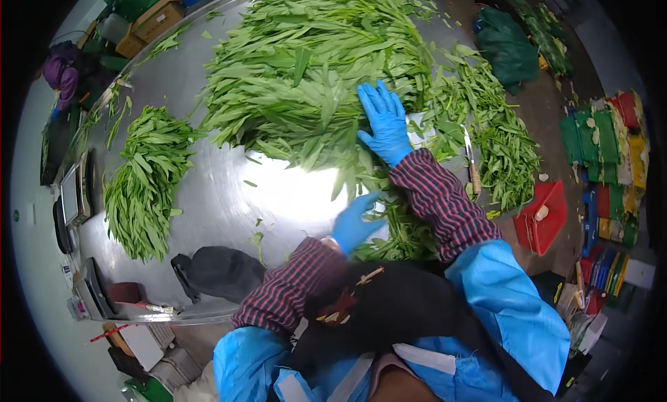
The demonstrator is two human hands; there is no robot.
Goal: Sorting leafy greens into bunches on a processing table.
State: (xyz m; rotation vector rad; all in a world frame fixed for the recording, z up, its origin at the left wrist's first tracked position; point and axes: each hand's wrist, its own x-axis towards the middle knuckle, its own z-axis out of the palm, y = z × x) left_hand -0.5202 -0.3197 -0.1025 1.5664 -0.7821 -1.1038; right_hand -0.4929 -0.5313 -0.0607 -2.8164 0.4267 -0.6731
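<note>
Leafy green stalks (313,69) lay in a broad heap across the far middle of the metal table (212,201). The right hand (386,124), gloved in blue, was spread open at the heap's right side, fingers extended. The left hand (356,225) was blurred, nearer, beside more leaves; whether it grasped any, I could not tell. A bundle of greens (147,187) lay left; a knife (474,178) lay right, beside loose leaves (506,152).
</note>
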